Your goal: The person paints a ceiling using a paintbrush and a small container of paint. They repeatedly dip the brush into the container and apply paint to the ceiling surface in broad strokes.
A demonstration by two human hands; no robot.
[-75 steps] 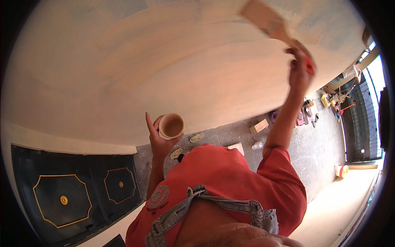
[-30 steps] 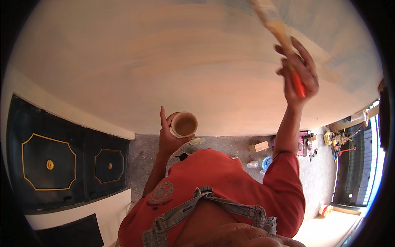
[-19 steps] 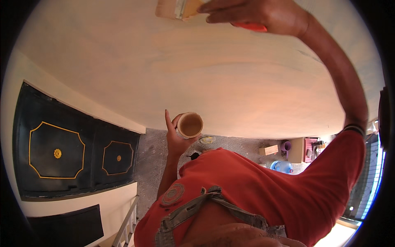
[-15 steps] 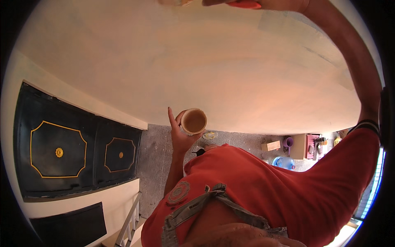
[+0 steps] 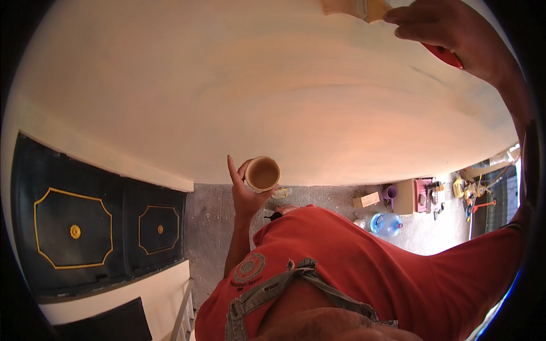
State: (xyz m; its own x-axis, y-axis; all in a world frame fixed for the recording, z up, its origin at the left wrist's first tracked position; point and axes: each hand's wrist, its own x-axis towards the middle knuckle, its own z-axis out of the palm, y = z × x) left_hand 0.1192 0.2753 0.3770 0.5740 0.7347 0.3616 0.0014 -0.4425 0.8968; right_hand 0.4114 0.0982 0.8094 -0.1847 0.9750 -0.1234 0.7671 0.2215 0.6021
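The left hand (image 5: 252, 199) grasps a pale cup (image 5: 263, 161), its fingers wrapped around the side and one finger pointing free along the wall (image 5: 256, 96); the mouth faces the camera, showing a brownish inside, though how full it is I cannot tell. Holding it in front of the chest probably puts the opening within easy reach of the other arm and well away from the floor (image 5: 213, 227). The right hand (image 5: 449, 34) is closed around the handle of a wide brush (image 5: 372, 10), fingertips up near the metal band and the red end tucked under the palm, a grip that likely steers the bristles flat. The bristles point left along the wall, partly cut off by the upper edge of view, so whether they touch it is hard to judge. Brush and cup are well apart, with only wall seen between them, which leaves the right arm a broad sweep. On the left, that surface ends at a corner beside the dark door (image 5: 85, 221); below, it meets the floor, where a block (image 5: 366, 199), a purple mug (image 5: 389, 192) and a blue bottle (image 5: 387, 224) sit near its foot. A pale rail (image 5: 183, 310) stands at lower left, between the door and the red shirt (image 5: 352, 267).
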